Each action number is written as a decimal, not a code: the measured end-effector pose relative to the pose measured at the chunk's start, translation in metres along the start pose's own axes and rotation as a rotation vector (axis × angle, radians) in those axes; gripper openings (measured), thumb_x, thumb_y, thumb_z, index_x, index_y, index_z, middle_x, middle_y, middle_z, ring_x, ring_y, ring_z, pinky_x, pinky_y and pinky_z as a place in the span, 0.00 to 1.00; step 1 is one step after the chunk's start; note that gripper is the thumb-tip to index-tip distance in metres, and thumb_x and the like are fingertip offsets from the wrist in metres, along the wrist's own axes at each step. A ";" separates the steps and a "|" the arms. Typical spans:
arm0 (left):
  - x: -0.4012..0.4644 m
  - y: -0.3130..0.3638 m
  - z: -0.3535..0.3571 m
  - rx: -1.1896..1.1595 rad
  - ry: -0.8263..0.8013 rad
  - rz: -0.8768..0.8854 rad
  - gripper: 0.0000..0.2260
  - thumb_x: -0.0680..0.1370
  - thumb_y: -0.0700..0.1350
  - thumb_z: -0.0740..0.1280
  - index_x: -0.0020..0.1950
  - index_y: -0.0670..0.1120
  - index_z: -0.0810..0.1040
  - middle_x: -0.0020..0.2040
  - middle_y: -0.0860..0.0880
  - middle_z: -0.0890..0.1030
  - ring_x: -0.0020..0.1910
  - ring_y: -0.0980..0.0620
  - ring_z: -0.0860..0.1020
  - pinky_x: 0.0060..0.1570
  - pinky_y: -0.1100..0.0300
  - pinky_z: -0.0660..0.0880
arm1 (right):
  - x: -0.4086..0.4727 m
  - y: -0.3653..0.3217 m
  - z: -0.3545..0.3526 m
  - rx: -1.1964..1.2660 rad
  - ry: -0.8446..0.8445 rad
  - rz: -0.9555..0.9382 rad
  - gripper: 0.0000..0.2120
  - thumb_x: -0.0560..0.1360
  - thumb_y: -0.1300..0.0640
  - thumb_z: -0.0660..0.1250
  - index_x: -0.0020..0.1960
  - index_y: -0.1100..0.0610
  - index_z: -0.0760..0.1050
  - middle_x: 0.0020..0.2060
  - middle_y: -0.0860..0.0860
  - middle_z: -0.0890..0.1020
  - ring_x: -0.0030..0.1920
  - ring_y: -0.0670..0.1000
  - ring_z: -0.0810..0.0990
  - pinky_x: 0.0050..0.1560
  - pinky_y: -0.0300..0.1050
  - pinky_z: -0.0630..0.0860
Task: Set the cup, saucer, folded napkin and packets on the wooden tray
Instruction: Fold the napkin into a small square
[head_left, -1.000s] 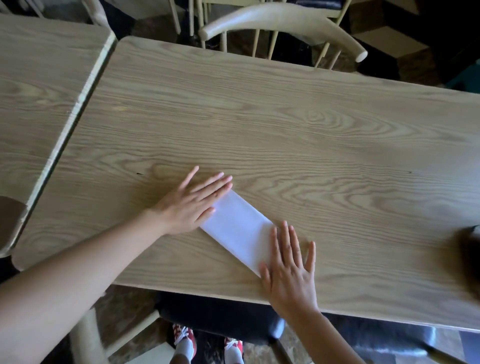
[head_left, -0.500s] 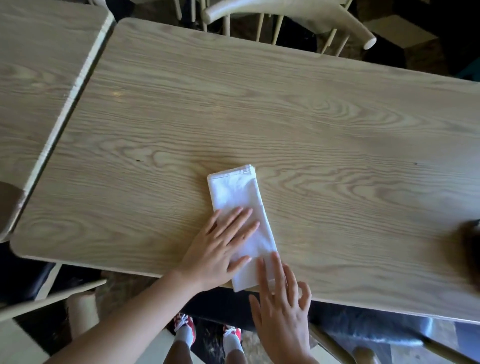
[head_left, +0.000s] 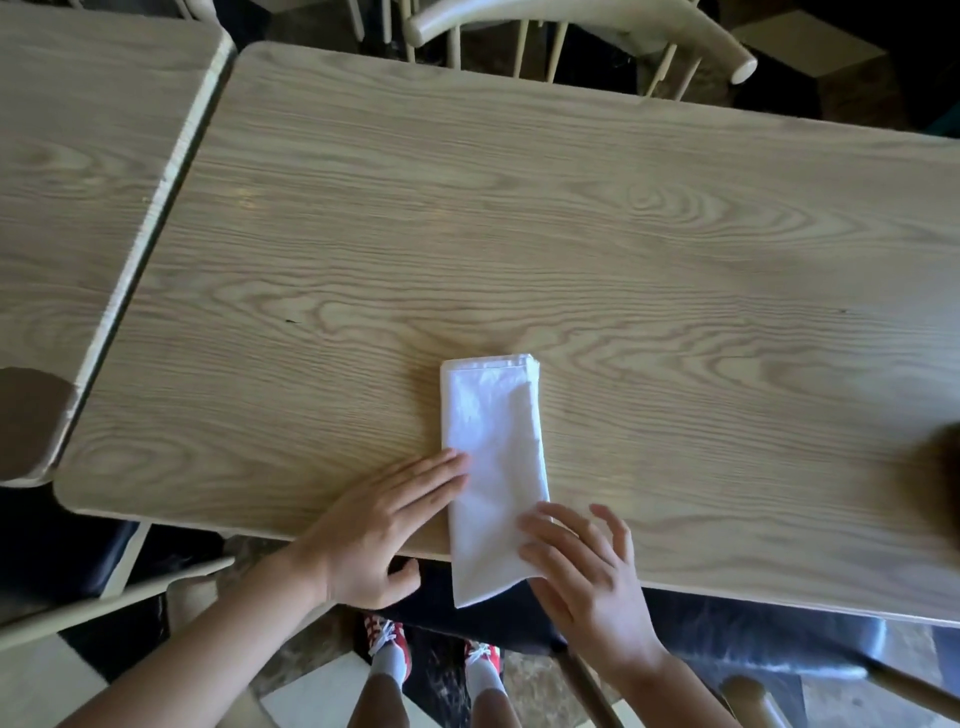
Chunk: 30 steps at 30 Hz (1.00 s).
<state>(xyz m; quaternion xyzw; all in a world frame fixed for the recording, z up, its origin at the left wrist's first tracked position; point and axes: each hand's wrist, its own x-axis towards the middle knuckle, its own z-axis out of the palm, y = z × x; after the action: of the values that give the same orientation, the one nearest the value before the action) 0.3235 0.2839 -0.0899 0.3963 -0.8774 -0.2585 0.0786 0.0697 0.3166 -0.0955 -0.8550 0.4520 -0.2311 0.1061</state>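
A white folded napkin (head_left: 491, 452) lies as a long narrow rectangle on the light wooden table (head_left: 519, 234), its near end hanging past the front edge. My left hand (head_left: 384, 525) lies flat on the table, fingertips touching the napkin's left edge and thumb below the table edge. My right hand (head_left: 582, 577) has its fingers curled over the napkin's overhanging near right corner; its thumb is hidden. No cup, saucer, packets or tray are in view.
A second table (head_left: 78, 156) adjoins on the left, with a brown rounded thing (head_left: 26, 415) at its near corner. A dark blurred object (head_left: 940, 467) sits at the right edge. A pale chair (head_left: 571, 21) stands at the far side, others near my legs.
The napkin has turned from a diagonal to pointing straight away from me and slid toward the front edge. My left hand has slipped off its top to its left edge; my right hand now holds its near corner.
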 end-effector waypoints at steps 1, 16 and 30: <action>-0.003 0.001 0.003 0.020 0.031 -0.024 0.34 0.68 0.48 0.65 0.73 0.42 0.62 0.75 0.45 0.60 0.75 0.51 0.56 0.72 0.55 0.57 | 0.002 0.000 -0.001 0.037 0.001 -0.008 0.05 0.71 0.59 0.68 0.46 0.52 0.74 0.53 0.46 0.82 0.61 0.47 0.74 0.61 0.53 0.65; 0.004 0.005 0.021 0.026 0.283 -0.091 0.24 0.71 0.52 0.69 0.63 0.41 0.75 0.67 0.48 0.73 0.69 0.54 0.68 0.65 0.53 0.69 | 0.032 0.030 -0.014 0.141 -0.020 -0.203 0.05 0.74 0.56 0.64 0.49 0.55 0.75 0.50 0.49 0.84 0.59 0.49 0.77 0.64 0.51 0.67; 0.016 0.020 0.024 -0.284 0.561 -0.340 0.14 0.74 0.44 0.60 0.55 0.44 0.80 0.59 0.51 0.80 0.60 0.56 0.76 0.59 0.57 0.73 | 0.053 0.041 -0.001 0.027 0.040 -0.105 0.08 0.75 0.57 0.63 0.48 0.55 0.81 0.49 0.47 0.84 0.54 0.50 0.77 0.54 0.46 0.71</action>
<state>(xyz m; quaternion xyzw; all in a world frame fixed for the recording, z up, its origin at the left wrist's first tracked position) 0.2918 0.2923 -0.1012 0.5774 -0.6985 -0.2683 0.3267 0.0654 0.2495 -0.0952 -0.8713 0.4052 -0.2595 0.0965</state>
